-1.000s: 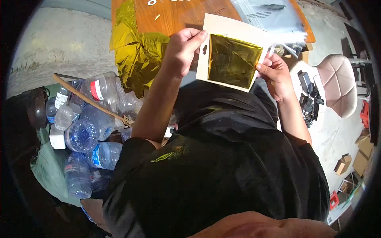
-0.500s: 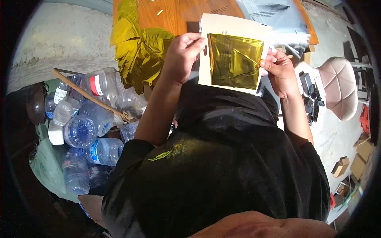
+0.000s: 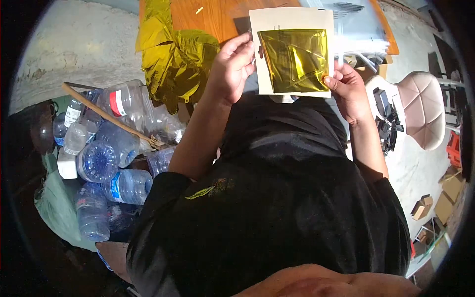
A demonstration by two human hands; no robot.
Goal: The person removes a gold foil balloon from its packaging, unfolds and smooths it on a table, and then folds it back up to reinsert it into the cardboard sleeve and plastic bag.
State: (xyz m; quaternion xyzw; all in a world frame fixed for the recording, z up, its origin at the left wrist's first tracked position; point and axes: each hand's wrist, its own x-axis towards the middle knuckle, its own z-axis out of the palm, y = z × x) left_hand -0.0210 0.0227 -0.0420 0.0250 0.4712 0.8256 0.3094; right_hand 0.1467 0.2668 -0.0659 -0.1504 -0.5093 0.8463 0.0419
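In front of me is a beige backing card with a hang hole at its left side. A shiny folded gold film packet lies flat against its face. My right hand is closed on the card's lower right edge, its thumb on the front and its other fingers partly hidden behind. At the left edge, my left hand has its fingers curled, with thumb and index fingertip pinched at the card's border. Crumpled gold film drapes over the table edge, left of my left hand.
Clear plastic sleeves lie on the wooden table. Plastic bottles and a wooden stick are piled at the left. A beige padded chair stands at the right, with cardboard boxes on the floor.
The card with the gold film has moved up a little and straightened from its slight tilt. The clear layer at its lower edge no longer shows there. Both hands stay at its sides.
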